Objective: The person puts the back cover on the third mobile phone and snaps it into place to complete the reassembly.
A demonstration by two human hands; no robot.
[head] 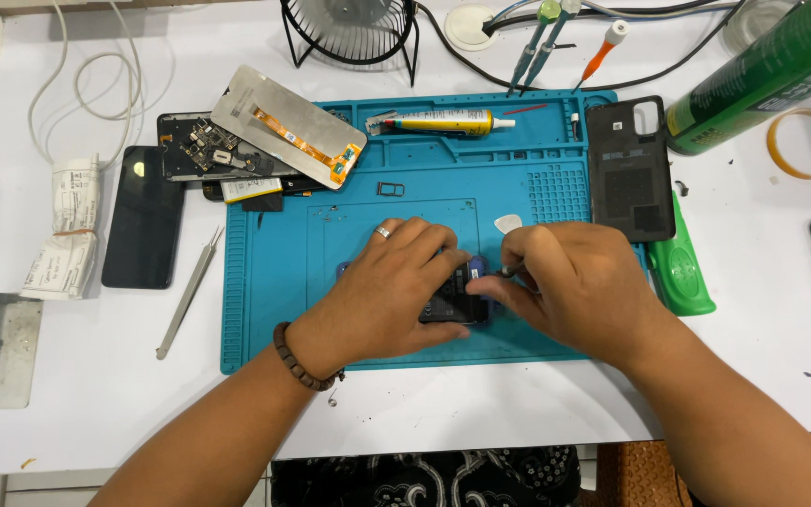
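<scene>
White surface (96, 394) carries a blue work mat (265, 310), ridged at its edges, with a tray strip along the top. On the mat's middle lies a dark phone body (452, 299), mostly covered by both hands. Left hand (391, 296) lies flat over it, fingers spread and pressing down, ring on one finger, bead bracelet at the wrist; its grip is a flat hold on the phone body, not a pinch. Right hand (570, 286) is curled, fingertips pinched narrow on a small tool at the phone's edge; the tool itself is nearly hidden, so its kind cannot be told. Judgement: work at that edge goes best with steady downward pressure from the left hand and small, shallow moves from the right, wrist low on the mat. Around: black back cover (629, 169) at the mat's right, a detached screen panel (288, 124) upper left, glue tube (443, 121), white pick (507, 223), tweezers (188, 293) off the mat's left.
</scene>
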